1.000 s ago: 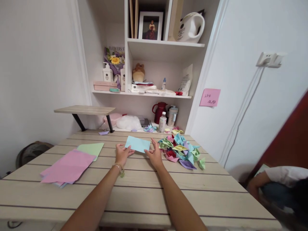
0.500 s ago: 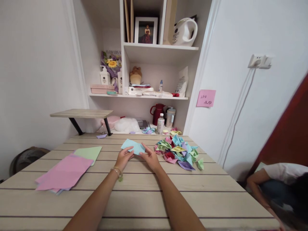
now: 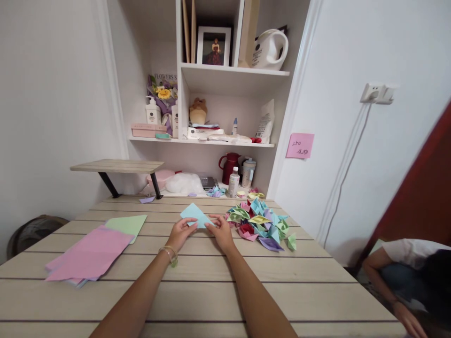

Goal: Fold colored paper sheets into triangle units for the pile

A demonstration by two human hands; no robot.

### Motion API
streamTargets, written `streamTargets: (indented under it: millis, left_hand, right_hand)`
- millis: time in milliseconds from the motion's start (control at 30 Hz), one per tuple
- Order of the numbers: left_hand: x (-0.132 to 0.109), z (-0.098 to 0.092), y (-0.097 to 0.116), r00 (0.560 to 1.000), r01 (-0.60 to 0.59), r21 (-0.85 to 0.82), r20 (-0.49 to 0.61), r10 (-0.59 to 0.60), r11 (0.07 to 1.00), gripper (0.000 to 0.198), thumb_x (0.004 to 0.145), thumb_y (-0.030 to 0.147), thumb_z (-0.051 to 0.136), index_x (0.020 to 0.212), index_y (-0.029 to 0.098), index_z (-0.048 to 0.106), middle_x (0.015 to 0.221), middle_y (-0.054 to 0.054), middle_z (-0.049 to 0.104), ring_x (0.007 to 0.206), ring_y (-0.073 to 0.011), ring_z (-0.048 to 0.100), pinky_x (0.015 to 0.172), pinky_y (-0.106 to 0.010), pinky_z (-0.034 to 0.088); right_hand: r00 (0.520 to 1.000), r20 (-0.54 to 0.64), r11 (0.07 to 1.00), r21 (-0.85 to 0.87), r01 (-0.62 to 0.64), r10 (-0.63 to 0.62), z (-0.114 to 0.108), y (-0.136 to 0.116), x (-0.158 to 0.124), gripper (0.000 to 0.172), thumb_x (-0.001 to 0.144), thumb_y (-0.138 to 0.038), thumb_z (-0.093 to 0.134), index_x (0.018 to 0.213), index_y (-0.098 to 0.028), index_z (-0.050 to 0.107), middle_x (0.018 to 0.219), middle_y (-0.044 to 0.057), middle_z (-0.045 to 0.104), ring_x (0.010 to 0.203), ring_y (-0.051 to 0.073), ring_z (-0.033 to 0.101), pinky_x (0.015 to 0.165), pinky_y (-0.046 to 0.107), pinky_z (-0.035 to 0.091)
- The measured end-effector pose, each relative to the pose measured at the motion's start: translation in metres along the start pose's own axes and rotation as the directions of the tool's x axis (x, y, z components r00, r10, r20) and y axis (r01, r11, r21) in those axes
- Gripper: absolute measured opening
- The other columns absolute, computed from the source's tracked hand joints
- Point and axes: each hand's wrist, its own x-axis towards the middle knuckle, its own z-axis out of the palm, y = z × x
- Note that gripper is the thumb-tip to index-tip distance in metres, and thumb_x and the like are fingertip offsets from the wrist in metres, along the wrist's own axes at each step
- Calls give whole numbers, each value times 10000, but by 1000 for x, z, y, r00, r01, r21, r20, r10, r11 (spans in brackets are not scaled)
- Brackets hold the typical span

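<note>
A light blue sheet of folded paper (image 3: 196,215) is held between my two hands over the middle of the table. My left hand (image 3: 182,232) pinches its lower left edge, and a bracelet hangs at that wrist. The lower right corner is gripped by my right hand (image 3: 220,231), thumb in front and fingers behind. To the right lies a heap of folded paper boats (image 3: 259,219) in several colours. On the left rest pink sheets of paper (image 3: 92,251) over other sheets, with a green sheet (image 3: 129,225) partly beneath them.
The slatted wooden table (image 3: 197,295) fills the foreground. A small raised shelf (image 3: 118,165) stands at its back left. Behind are a bottle (image 3: 233,182), a red jug (image 3: 229,168) and white shelving (image 3: 225,143). Another person (image 3: 405,272) is low at the right.
The blue paper has tilted, its upper edge now rising to a peak at the left. Both hands still hold it, nearly in the same place. The view has shifted slightly.
</note>
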Motion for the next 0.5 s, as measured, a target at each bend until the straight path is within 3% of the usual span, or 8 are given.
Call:
streamTargets:
  millis: [67, 167, 233, 300, 400, 500]
  left_hand:
    - [-2, 2, 3, 999, -40, -17, -13, 39, 999, 623, 500, 236, 755, 1067, 126, 522, 784, -80, 674, 707, -171, 641, 704, -285, 495]
    - [-2, 3, 3, 995, -69, -81, -79, 63, 994, 913, 486, 197, 769, 1259, 191, 283, 842, -81, 666, 750, -173, 642, 713, -297, 492]
    - [0, 2, 2, 993, -55, -95, -113, 44, 994, 946, 502, 188, 765, 1278, 201, 225, 809, -64, 660, 711, -159, 643, 679, -282, 498]
    - [2, 1, -1, 993, -36, -73, -112, 28, 997, 829, 521, 213, 756, 1226, 185, 321, 711, -19, 641, 594, -127, 626, 585, -239, 496]
    - [2, -1, -3, 1000, 2, 15, 27, -3, 1000, 433, 609, 308, 690, 967, 112, 548, 500, 35, 553, 383, -68, 508, 392, -166, 400]
    - [1, -2, -1, 990, 44, 5, 132, -44, 999, 311, 651, 354, 643, 824, 100, 595, 531, -9, 597, 381, -80, 513, 387, -189, 405]
  right_hand:
    - [1000, 14, 999, 36, -21, 21, 0, 1, 0, 510, 552, -337, 709, 1010, -153, 581, 674, 8, 626, 594, 139, 554, 573, 255, 431]
    - [998, 54, 999, -30, -23, 25, 0, 0, 0, 361, 565, -356, 694, 851, -142, 644, 690, 24, 637, 626, 150, 549, 595, 263, 424]
    - [998, 62, 998, -66, -12, 16, 0, -1, 0, 285, 585, -375, 677, 749, -143, 651, 702, 32, 639, 649, 161, 546, 596, 264, 421]
    - [998, 63, 998, -67, -1, 5, 1, -2, 0, 277, 602, -382, 666, 746, -147, 642, 707, 34, 635, 653, 164, 543, 601, 268, 422]
    - [997, 71, 996, -84, 38, -32, 1, -1, 0, 268, 619, -368, 659, 766, -145, 633, 720, 39, 630, 680, 170, 543, 663, 295, 426]
    - [994, 49, 977, -181, 109, -102, 0, 1, 1, 209, 619, -325, 665, 737, -154, 643, 771, 49, 618, 755, 186, 532, 739, 327, 409]
